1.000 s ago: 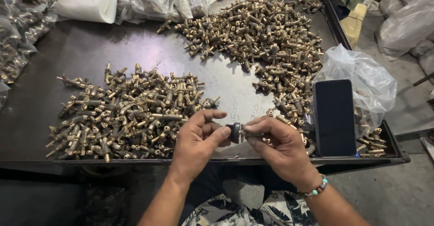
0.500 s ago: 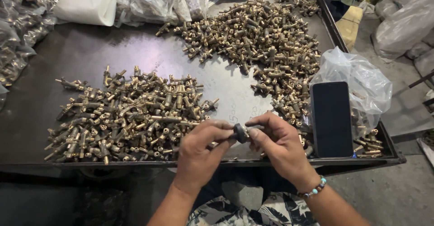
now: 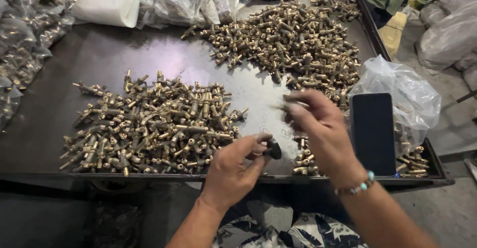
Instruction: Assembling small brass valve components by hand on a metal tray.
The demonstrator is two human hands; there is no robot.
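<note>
My left hand (image 3: pixel 232 167) hovers over the tray's front edge and pinches a small black knob (image 3: pixel 273 148) between thumb and fingers. My right hand (image 3: pixel 319 129) is raised further in, blurred by motion. Its fingertips are closed on what looks like a thin brass fitting (image 3: pixel 287 105). To the left of my hands lies a heap of brass fittings (image 3: pixel 149 124). A second, larger heap (image 3: pixel 293 44) spreads across the far right of the dark metal tray (image 3: pixel 99 59).
A black phone (image 3: pixel 371 134) lies face up at the tray's right end, partly on a clear plastic bag (image 3: pixel 405 91) holding more fittings. Filled plastic bags (image 3: pixel 25 44) line the left side. A white bag (image 3: pixel 109 2) sits at the back.
My hands were joined on one piece near the front edge. They have since separated: the right hand has swung up and away, and the left keeps the black knob.
</note>
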